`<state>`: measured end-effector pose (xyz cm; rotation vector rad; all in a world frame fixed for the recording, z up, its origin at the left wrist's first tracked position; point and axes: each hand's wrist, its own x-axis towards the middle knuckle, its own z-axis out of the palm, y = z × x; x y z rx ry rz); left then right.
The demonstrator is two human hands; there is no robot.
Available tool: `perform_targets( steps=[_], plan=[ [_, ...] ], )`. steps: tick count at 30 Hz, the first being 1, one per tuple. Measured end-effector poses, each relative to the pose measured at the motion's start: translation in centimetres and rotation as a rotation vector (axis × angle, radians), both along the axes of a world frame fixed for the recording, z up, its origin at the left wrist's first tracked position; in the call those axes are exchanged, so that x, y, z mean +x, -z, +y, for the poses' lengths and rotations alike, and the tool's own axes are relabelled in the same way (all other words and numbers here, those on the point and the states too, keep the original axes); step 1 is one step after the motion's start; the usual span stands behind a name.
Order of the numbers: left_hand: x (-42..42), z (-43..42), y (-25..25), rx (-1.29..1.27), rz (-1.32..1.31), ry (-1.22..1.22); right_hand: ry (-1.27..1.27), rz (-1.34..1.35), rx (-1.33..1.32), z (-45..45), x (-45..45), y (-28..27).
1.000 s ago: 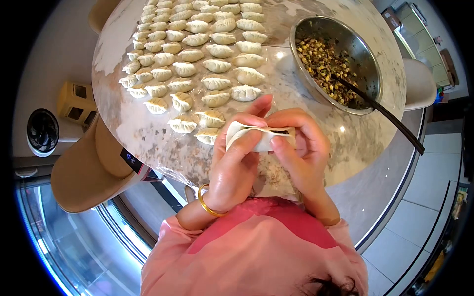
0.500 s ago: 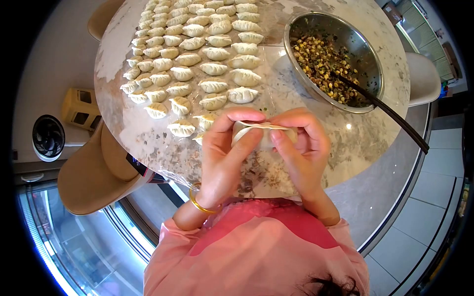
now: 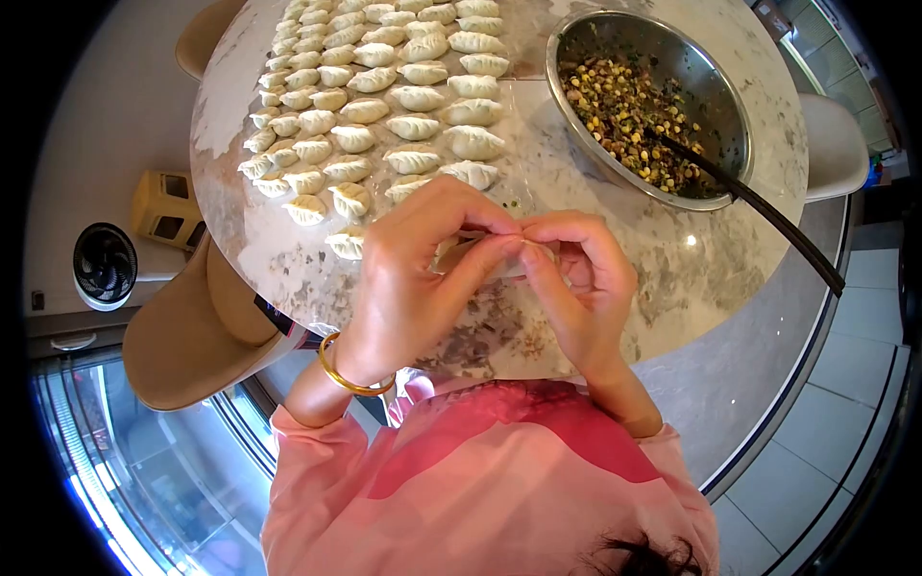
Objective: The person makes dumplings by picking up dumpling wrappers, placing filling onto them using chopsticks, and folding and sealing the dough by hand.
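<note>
A pale dumpling point(image 3: 511, 269) is pinched between my two hands above the near part of the table, mostly hidden by the fingers. My left hand point(image 3: 408, 259) presses thumb and forefinger together on its top edge, with a gold bangle point(image 3: 348, 376) around the wrist. Close against it, my right hand point(image 3: 584, 278) pinches the same edge with thumb and forefinger, the other fingers curled. Just beyond my left hand lie rows of pleated dumplings point(image 3: 413, 126), the nearest ones partly covered by that hand.
At the back right stands a steel bowl point(image 3: 722, 134) of chopped filling point(image 3: 624, 115), with dark chopsticks point(image 3: 768, 206) leaning out over the rim. The round marble table point(image 3: 672, 288) has a tan chair point(image 3: 182, 336) to its left and a pale chair point(image 3: 832, 149) at right.
My left hand has rolled over and slid rightward along the dumpling's edge, so its fingertips now meet those of my right hand. The right hand has barely moved.
</note>
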<state>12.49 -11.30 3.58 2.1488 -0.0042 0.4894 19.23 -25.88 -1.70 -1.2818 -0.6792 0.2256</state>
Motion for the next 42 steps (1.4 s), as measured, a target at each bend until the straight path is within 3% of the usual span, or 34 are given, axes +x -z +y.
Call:
perform_targets(
  steps=[2,4,12,14,16,19,23,28,34,42],
  plan=[
    [0.1,-0.4,0.0,0.049,-0.001,0.006,-0.006,0.072,0.080,0.1,-0.1,0.0],
    [0.3,-1.3,0.2,-0.233,0.029,-0.077,-0.023,0.121,0.072,0.0,-0.2,-0.2],
    [1.0,-1.0,0.7,-0.355,0.025,0.027,-0.058,0.165,0.068,-0.5,0.3,-0.1],
    [0.9,-0.9,0.2,-0.372,0.030,0.030,-0.060,0.231,0.178,-0.6,0.5,-0.2],
    [0.7,-0.6,-0.4,-0.201,-0.008,0.067,-0.089,0.291,0.206,-1.0,1.0,-0.3],
    [0.1,-0.3,-0.2,-0.149,0.022,0.035,-0.107,0.331,0.250,-1.2,1.4,0.0],
    [-0.4,-1.1,-0.2,-0.108,0.064,-0.053,-0.072,0.341,0.252,-1.1,1.1,-0.1],
    [-0.2,-1.8,0.6,-0.124,-0.095,-0.171,-0.012,0.286,0.214,-0.9,0.7,-0.3],
    [-0.2,-1.8,1.2,0.103,-0.252,-0.174,0.034,0.222,0.188,-0.8,0.5,-0.1],
    [-0.3,-1.9,1.5,0.102,-0.221,-0.213,0.035,0.212,0.151,-0.8,0.0,-0.3]
  ],
)
